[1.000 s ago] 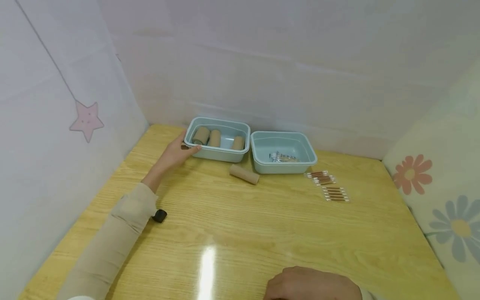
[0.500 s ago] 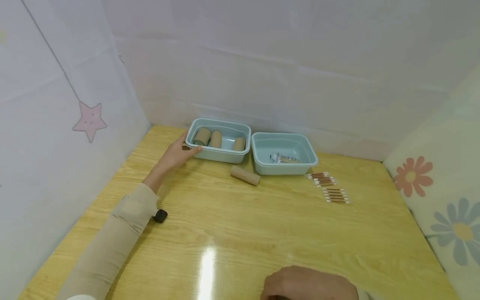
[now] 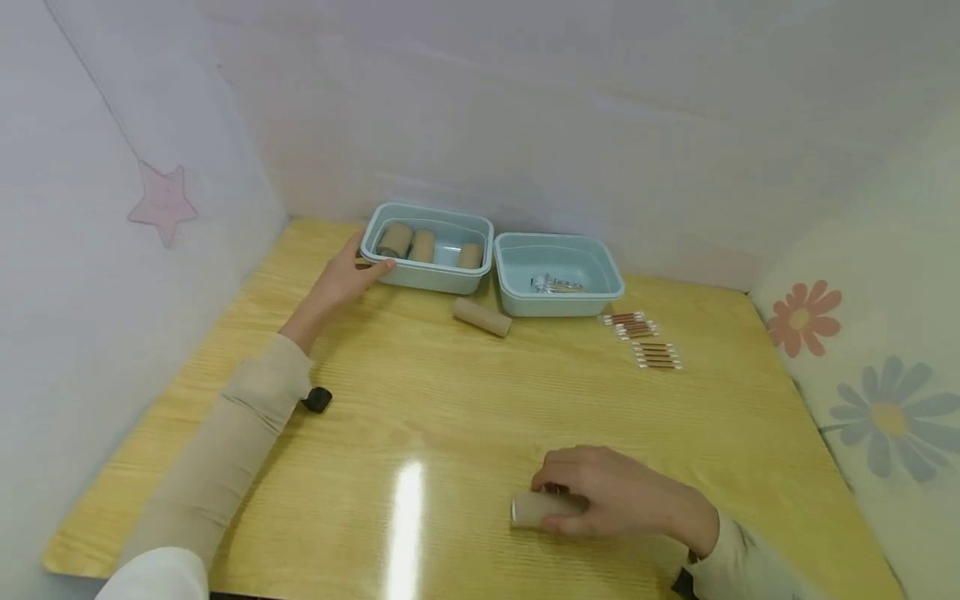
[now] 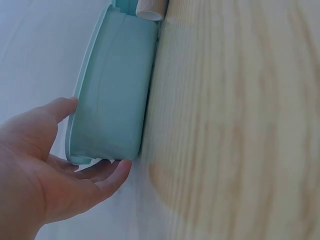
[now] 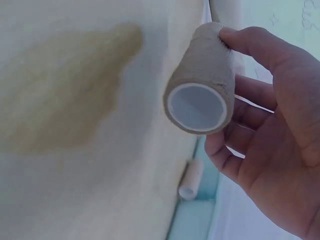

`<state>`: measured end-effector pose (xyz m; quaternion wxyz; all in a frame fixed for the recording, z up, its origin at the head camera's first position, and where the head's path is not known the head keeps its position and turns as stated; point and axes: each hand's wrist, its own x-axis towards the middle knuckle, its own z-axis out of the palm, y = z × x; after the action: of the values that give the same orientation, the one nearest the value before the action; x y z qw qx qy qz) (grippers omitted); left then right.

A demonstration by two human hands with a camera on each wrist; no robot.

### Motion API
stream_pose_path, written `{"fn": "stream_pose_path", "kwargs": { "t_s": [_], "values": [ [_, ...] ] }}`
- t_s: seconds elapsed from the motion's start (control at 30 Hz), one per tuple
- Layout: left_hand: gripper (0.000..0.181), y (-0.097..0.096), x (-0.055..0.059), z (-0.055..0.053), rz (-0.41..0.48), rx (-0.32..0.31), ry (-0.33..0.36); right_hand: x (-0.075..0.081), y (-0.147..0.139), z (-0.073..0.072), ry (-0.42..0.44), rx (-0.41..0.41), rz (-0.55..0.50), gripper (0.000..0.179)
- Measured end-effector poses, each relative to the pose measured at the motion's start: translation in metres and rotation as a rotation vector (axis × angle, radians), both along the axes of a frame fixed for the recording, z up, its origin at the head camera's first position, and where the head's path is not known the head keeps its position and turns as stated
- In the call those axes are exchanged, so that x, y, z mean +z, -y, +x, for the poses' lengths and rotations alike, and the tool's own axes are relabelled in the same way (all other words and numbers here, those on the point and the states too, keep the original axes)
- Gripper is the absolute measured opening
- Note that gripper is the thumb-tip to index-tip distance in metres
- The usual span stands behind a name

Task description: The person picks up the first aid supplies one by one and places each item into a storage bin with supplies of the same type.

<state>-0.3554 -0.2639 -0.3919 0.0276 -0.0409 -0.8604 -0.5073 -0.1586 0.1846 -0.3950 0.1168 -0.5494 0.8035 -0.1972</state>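
My right hand [image 3: 622,496] grips a brown cardboard tube [image 3: 529,509] low over the front of the table. In the right wrist view the tube's [image 5: 205,65] round open end shows, with the thumb on one side and the fingers on the other. At the back left, my left hand [image 3: 347,273] holds the left end of a light blue plastic bin [image 3: 438,279]. Its thumb lies at the rim and its fingers reach round the end wall [image 4: 110,100]. Several shorter-looking cardboard tubes [image 3: 422,247] lie inside that bin.
Another cardboard tube [image 3: 482,317] lies on the wooden table [image 3: 420,392] before the bins. A second light blue bin [image 3: 558,306] stands to the right, holding small clear packets [image 3: 557,285]. Packets of brown-stemmed cotton swabs [image 3: 657,356] lie beside it. Fabric walls [image 3: 480,108] enclose the table.
My right hand has moved forward from the near edge, bringing the cardboard tube into sight. The left hand stays at the bin. The head view has tilted slightly downward.
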Motion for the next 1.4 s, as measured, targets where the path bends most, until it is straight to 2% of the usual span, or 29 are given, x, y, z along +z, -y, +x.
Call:
{"fn": "stream_pose_path", "kwargs": {
  "t_s": [0.13,0.23,0.3,0.53,0.67,0.87,1.0,1.13,1.27,1.4],
  "values": [
    [0.081,0.001,0.011,0.004,0.015,0.002,0.007,0.012,-0.001,-0.023,-0.072,-0.047,-0.035,0.028],
    [0.082,0.001,0.009,0.002,0.034,0.0,0.016,0.018,-0.004,-0.038,-0.106,-0.092,-0.053,0.028],
    [0.082,0.001,0.005,0.0,0.051,0.006,0.02,0.019,-0.005,-0.047,-0.11,-0.122,-0.07,0.029],
    [0.084,0.017,-0.036,-0.023,0.036,0.051,-0.037,0.018,-0.006,-0.079,-0.01,-0.19,-0.146,0.028],
    [0.083,0.015,-0.041,-0.025,0.025,0.062,-0.042,0.022,-0.005,-0.09,-0.025,-0.224,-0.192,0.029],
    [0.082,0.014,-0.045,-0.028,0.031,0.075,-0.055,0.033,0.002,-0.114,-0.033,-0.217,-0.242,0.031],
    [0.08,0.015,-0.047,-0.027,0.028,0.081,-0.07,0.04,0.009,-0.136,-0.034,-0.222,-0.292,0.032],
    [0.081,0.014,-0.048,-0.022,0.041,0.092,-0.075,0.048,0.02,-0.16,-0.021,-0.274,-0.344,0.031],
    [0.085,0.009,-0.048,-0.016,0.052,0.1,-0.087,0.058,0.036,-0.179,0.002,-0.378,-0.381,0.029],
    [0.089,0.004,-0.047,-0.008,0.06,0.11,-0.065,0.067,0.054,-0.189,0.038,-0.505,-0.361,0.035]
  ]
}}
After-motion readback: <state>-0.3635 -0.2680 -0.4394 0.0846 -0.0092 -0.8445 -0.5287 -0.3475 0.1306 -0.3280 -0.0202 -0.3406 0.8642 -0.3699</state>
